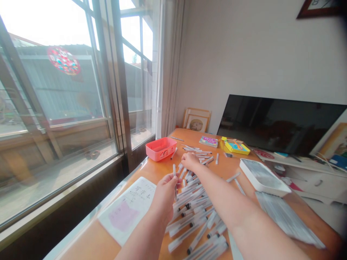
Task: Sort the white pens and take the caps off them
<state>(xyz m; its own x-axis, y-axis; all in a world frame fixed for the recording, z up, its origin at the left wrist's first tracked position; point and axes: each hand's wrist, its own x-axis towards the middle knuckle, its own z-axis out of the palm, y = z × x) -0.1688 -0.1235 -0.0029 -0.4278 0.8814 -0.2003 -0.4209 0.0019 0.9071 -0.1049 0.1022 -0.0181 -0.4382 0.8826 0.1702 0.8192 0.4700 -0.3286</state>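
My left hand (166, 189) is closed round a pen (174, 169), which stands nearly upright between thumb and fingers. Farther out, my right hand (190, 161) has its fingers curled together just above the scattered pens; whatever may be in them is hidden. A large loose pile of translucent pens with black ends (193, 207) spreads beneath and between my forearms. Beyond my left hand sits a pink plastic box (158, 154), with one pen lying against its right side. A notebook (126, 209) with handwritten characters and a purple shape on its cover lies left of my left hand.
On the right are a white tray (284, 190) and a bundle of clear sleeves or pens (287, 216). A yellow box (238, 148) and a colourful booklet (208, 141) lie at the back of the orange table (187, 135). A television (279, 124) stands beyond; windows line the left.
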